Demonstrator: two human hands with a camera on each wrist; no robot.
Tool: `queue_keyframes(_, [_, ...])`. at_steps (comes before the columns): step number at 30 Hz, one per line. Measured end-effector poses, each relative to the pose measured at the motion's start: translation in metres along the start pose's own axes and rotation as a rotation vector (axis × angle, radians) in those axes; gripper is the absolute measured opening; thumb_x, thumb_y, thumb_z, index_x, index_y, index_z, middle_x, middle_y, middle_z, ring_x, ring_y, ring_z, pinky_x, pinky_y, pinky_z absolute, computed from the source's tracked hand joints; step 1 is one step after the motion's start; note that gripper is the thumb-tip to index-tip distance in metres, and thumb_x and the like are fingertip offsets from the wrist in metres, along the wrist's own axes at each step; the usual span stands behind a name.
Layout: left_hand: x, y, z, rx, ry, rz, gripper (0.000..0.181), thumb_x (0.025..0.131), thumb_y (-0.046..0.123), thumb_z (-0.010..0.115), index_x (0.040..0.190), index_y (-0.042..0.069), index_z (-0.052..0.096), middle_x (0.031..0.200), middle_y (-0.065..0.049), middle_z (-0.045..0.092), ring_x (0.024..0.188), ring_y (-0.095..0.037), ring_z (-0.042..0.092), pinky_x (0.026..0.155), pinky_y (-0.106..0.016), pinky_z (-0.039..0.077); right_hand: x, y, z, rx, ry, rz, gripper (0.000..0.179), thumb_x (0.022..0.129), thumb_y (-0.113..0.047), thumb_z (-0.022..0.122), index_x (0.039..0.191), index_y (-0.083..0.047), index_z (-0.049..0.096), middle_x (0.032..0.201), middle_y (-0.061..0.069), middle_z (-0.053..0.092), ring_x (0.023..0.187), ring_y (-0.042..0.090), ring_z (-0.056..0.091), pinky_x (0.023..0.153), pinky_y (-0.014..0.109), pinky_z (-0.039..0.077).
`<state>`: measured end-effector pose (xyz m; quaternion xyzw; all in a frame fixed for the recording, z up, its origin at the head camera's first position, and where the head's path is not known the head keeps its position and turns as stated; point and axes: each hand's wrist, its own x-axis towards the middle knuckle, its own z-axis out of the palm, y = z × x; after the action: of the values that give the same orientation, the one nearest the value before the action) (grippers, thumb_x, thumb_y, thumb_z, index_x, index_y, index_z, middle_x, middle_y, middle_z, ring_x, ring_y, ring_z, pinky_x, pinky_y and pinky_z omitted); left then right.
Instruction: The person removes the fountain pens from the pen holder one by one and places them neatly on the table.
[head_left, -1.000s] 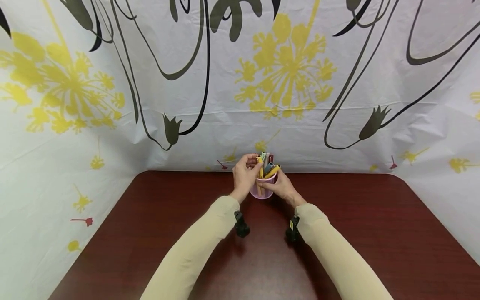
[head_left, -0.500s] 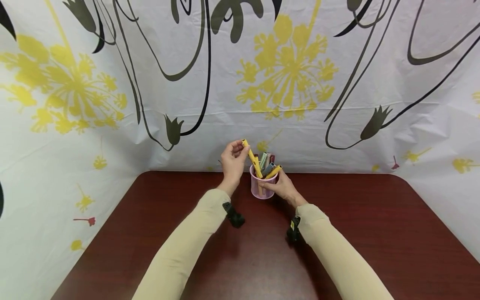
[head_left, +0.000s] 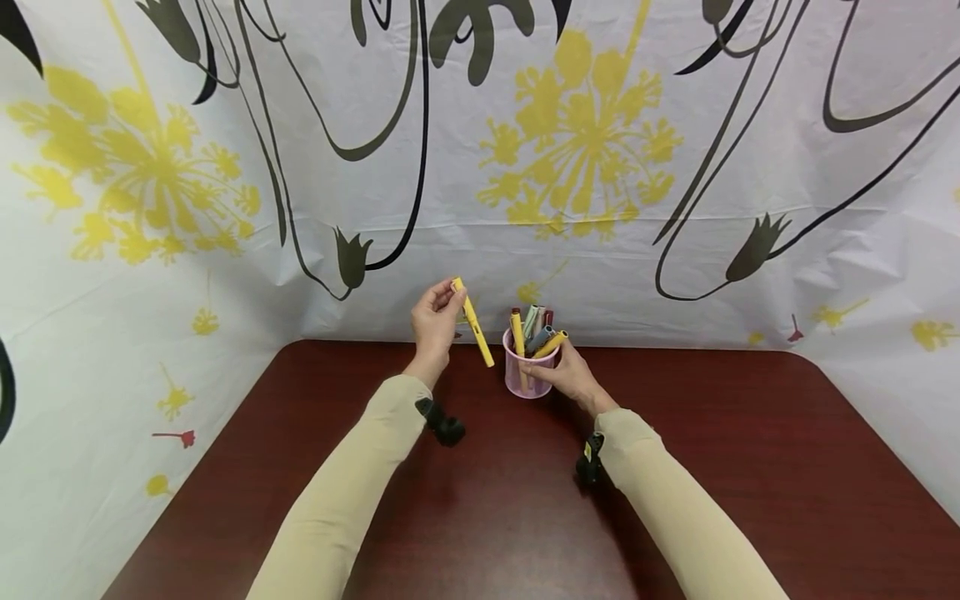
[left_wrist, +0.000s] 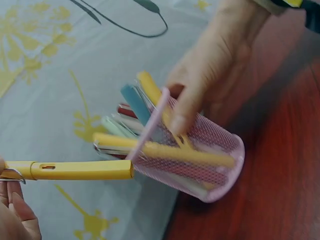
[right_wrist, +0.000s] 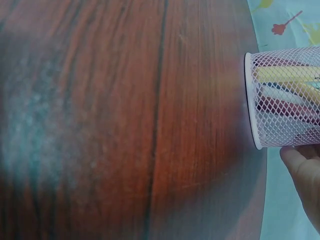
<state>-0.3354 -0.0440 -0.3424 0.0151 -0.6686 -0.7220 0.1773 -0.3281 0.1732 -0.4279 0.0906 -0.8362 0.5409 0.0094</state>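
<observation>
Crumpled white sheet (head_left: 450, 187), printed with yellow flowers (head_left: 585, 142), behind glossy red-brown wood-grain desk (head_left: 517, 500). Yellow pen (head_left: 474, 323): slim, smooth, silvery wire clip, small slot in barrel; slants just left of cup (left_wrist: 215, 132). Left hand (head_left: 435, 323) pinches its upper end. Cup: pink, round, open mesh, smooth rim; upright near desk's far edge, holding blue, yellow, pale green, dark red pens (left_wrist: 136, 105). Right hand (head_left: 572, 375) grips its side.

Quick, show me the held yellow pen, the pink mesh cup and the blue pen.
Held yellow pen (left_wrist: 82, 171), left wrist view, barrel.
Pink mesh cup (right_wrist: 286, 122), right wrist view, mesh wall.
Blue pen (left_wrist: 135, 104), left wrist view, protruding end.
</observation>
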Motion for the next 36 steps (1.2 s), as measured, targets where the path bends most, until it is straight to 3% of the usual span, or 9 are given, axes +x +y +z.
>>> queue_keyframes(2, [0.000,-0.006,-0.003,0.025,-0.020,-0.028,0.031,0.088,0.018,0.068,0.118,0.012,0.065,0.107,-0.010,0.066,0.091,-0.021,0.063,0.050,-0.018,0.045,0.001,0.001,0.000,0.000,0.002,-0.003,0.071,0.077,-0.025,0.079,0.130,-0.003,0.037,0.130,0.019,0.047,0.124,0.032,0.043,0.103,0.048,0.037])
queue_keyframes(7, [0.000,-0.026,-0.006,0.087,-0.053,-0.082,0.030,0.086,0.017,0.070,0.115,0.011,0.065,0.106,-0.011,0.068,0.090,-0.017,0.064,0.068,-0.024,0.052,0.002,0.003,-0.001,0.004,0.000,-0.011,0.071,0.076,-0.024,0.079,0.130,-0.003,0.037,0.130,0.020,0.047,0.124,0.032,0.043,0.104,0.048,0.036])
queue_keyframes(10, [0.000,-0.038,-0.006,0.151,-0.050,-0.098,0.028,0.084,0.018,0.072,0.110,0.009,0.067,0.104,-0.011,0.070,0.092,-0.018,0.066,0.073,-0.026,0.053,0.002,0.003,-0.001,-0.006,0.002,-0.012,0.072,0.077,-0.024,0.079,0.130,-0.002,0.037,0.130,0.020,0.048,0.123,0.032,0.044,0.104,0.048,0.036])
queue_keyframes(17, [-0.001,-0.062,-0.006,0.323,-0.081,-0.102,0.026,0.081,0.019,0.075,0.104,0.006,0.071,0.097,-0.012,0.072,0.089,-0.023,0.067,0.062,-0.020,0.050,0.004,0.002,-0.003,0.027,-0.023,0.010,0.072,0.078,-0.020,0.078,0.132,0.000,0.036,0.133,0.022,0.045,0.125,0.034,0.042,0.105,0.051,0.034])
queue_keyframes(23, [-0.002,-0.076,-0.007,0.453,-0.130,-0.138,0.026,0.081,0.022,0.075,0.103,0.008,0.072,0.097,-0.010,0.072,0.089,-0.022,0.067,0.068,-0.026,0.053,0.005,0.002,-0.004,0.017,-0.021,0.021,0.072,0.078,-0.019,0.078,0.132,-0.001,0.035,0.134,0.022,0.044,0.127,0.034,0.040,0.106,0.051,0.033])
queue_keyframes(30, [-0.003,-0.087,-0.008,0.519,-0.157,-0.192,0.028,0.080,0.023,0.075,0.104,0.008,0.072,0.097,-0.010,0.072,0.088,-0.022,0.068,0.070,-0.029,0.054,0.003,0.003,-0.002,0.005,-0.003,-0.010,0.073,0.076,-0.024,0.079,0.132,-0.003,0.036,0.132,0.019,0.047,0.125,0.031,0.043,0.104,0.047,0.035])
queue_keyframes(36, [-0.005,-0.096,-0.009,0.556,-0.137,-0.224,0.026,0.079,0.025,0.077,0.099,0.009,0.072,0.093,-0.008,0.073,0.085,-0.021,0.067,0.072,-0.032,0.052,0.004,0.006,0.000,0.007,0.001,-0.013,0.072,0.076,-0.023,0.080,0.131,-0.002,0.038,0.131,0.019,0.048,0.122,0.030,0.045,0.102,0.045,0.038])
